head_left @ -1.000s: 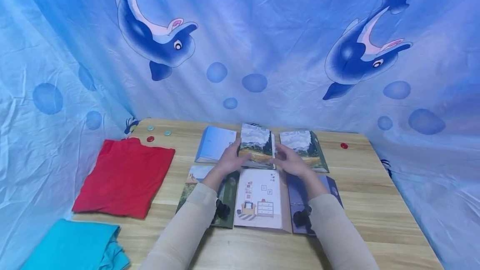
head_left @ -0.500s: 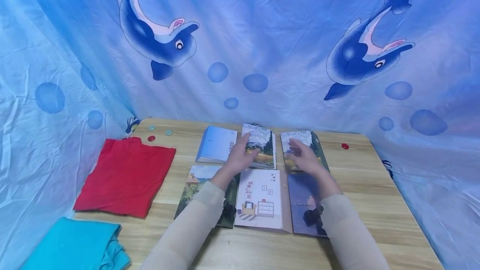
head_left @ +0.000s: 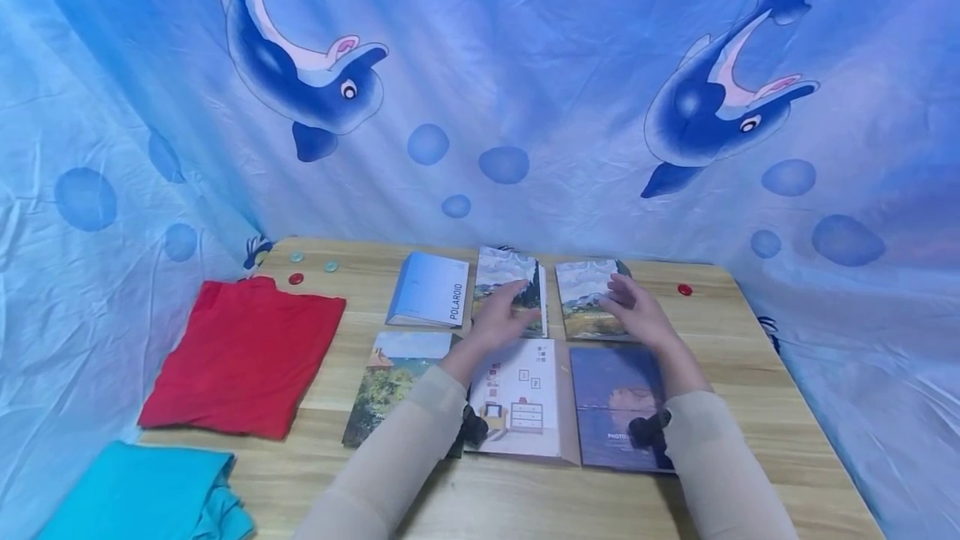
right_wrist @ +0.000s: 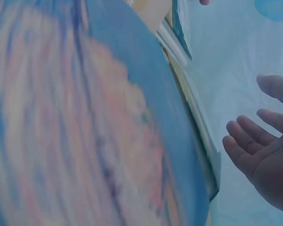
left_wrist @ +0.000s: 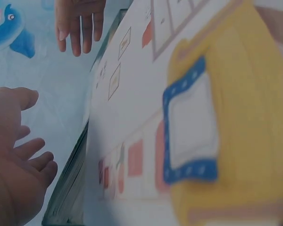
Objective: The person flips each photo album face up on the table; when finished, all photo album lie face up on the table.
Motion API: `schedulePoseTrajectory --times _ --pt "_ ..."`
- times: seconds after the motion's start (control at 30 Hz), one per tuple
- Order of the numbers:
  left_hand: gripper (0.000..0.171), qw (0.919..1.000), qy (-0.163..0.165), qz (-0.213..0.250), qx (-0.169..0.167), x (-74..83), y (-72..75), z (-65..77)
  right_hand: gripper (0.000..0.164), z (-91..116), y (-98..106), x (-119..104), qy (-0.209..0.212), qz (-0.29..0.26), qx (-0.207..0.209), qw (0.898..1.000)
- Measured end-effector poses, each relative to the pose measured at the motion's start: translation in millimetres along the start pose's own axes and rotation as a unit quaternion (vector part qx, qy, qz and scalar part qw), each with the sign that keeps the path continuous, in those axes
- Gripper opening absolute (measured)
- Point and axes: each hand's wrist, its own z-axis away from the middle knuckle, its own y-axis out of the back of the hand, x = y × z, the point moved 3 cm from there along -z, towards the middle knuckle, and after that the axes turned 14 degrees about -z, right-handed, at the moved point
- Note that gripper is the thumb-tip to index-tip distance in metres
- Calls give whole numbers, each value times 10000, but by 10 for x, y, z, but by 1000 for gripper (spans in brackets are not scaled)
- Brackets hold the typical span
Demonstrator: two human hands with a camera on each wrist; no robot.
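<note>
My left hand (head_left: 498,319), fingers loosely spread, is over the back-middle album (head_left: 495,269) with a landscape painting cover. Over the right edge of a similar landscape album (head_left: 581,294) is my right hand (head_left: 641,311), its fingers slightly bent. Both wrist views show nothing held in the left hand (left_wrist: 19,160) or the right hand (right_wrist: 266,150). A blue POLAROID album (head_left: 427,290) lies at back left. The front row has a garden-picture album (head_left: 390,373), a white album (head_left: 536,394) with a room drawing and a purple-blue album (head_left: 600,407); my forearms partly cover these.
On the left of the wooden table (head_left: 765,440) lie a red folded cloth (head_left: 247,357) and a turquoise cloth (head_left: 150,490). Small red and green discs, including a red one (head_left: 296,278), sit at back left. Another red disc (head_left: 685,290) is at right. A dolphin-print curtain (head_left: 570,65) hangs behind.
Both hands were at the sides of the back-middle album. The right hand has moved right, to the back-right album. The left has shifted slightly right, over the middle one.
</note>
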Motion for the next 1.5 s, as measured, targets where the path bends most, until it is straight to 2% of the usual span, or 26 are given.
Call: schedulePoseTrajectory --times 0.27,0.43,0.6,0.77,0.97,1.2,1.33,1.5 --pt "63 9999 -58 114 -21 62 -114 -29 65 17 149 104 -209 228 582 9978" --pt "59 9996 -177 135 -161 121 -167 -21 63 25 202 182 -847 292 930 9916" --pt "56 9993 -318 128 -161 201 -205 -20 74 36 229 254 -1555 -63 1047 9822" --pt "54 9986 -363 246 -308 291 -310 -59 81 67 262 257 -1816 -383 973 9778" --pt "52 9973 -491 77 -538 354 -476 -115 80 83 273 233 -1774 -165 466 9829" --pt "51 9971 -391 -162 -637 447 -596 -146 86 109 389 311 -1356 455 -156 9896" --pt "54 9965 -225 -111 -793 494 -621 -138 89 138 453 330 -1181 811 -501 9884" --pt "54 9956 -194 -377 -838 505 -608 -149 92 150 490 334 -1122 825 -784 9871"
